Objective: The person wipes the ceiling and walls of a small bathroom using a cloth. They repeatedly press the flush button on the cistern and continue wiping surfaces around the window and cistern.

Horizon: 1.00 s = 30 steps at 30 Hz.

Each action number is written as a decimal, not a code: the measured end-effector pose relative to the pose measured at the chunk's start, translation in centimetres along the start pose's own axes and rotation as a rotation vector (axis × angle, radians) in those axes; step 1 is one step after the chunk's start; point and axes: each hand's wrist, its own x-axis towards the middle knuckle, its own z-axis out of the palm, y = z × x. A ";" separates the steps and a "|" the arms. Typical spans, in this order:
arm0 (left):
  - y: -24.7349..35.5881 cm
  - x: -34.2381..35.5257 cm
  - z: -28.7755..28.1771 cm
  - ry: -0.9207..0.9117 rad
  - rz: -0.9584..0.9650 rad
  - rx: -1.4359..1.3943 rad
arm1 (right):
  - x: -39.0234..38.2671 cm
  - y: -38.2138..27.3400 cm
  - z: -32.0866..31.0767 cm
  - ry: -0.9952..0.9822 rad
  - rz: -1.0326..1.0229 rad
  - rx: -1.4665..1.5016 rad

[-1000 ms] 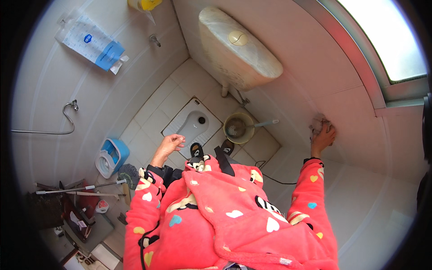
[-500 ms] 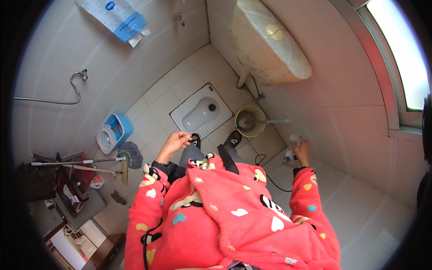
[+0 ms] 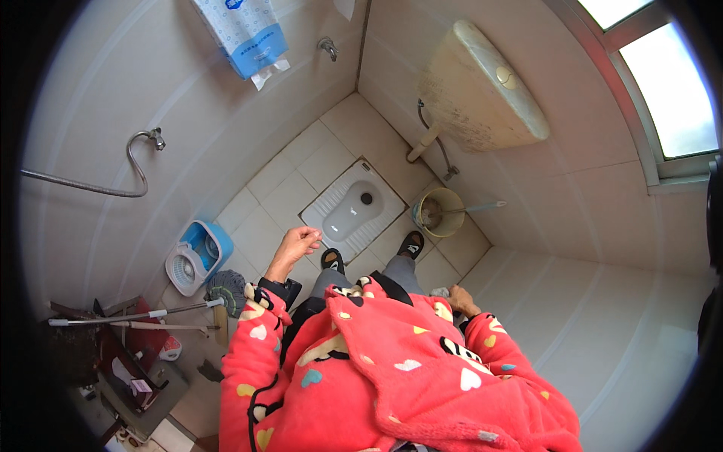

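My left hand [image 3: 299,247] is raised in front of me, over the floor left of the squat toilet [image 3: 352,209]. Its fingers are curled in a pinch; whatever is between them, if anything, is too small to make out. Low by my right side, my right hand [image 3: 462,300] is closed around a white bottle [image 3: 439,291]. Only a pale top part of it shows, the rest hidden by my hand and the red coat. My slippered feet stand at the near edge of the toilet.
A yellowish bucket [image 3: 449,213] with a brush [image 3: 431,213] stands right of the toilet, below the cistern [image 3: 489,90]. Leftward are a blue-white mop bucket [image 3: 199,256], a mop [image 3: 226,291] and a red dustpan [image 3: 147,331]. A tissue pack [image 3: 252,45] hangs on the wall.
My right hand has drawn in from the right wall toward my side, bringing the white bottle with it. My left hand stays raised in its pinch. The view has shifted slightly.
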 end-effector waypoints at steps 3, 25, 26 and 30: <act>-1.1 1.1 -0.1 -0.041 0.005 0.037 | 0.7 1.7 4.7 0.034 -0.087 0.123; 10.8 5.2 6.8 -0.351 0.268 0.309 | -5.4 3.4 12.2 0.236 0.051 0.643; 11.7 4.7 7.1 -0.361 0.284 0.317 | -5.9 3.2 13.1 0.249 0.097 0.720; 15.7 3.4 8.2 -0.378 0.411 0.415 | -8.8 2.3 20.5 0.406 0.171 0.829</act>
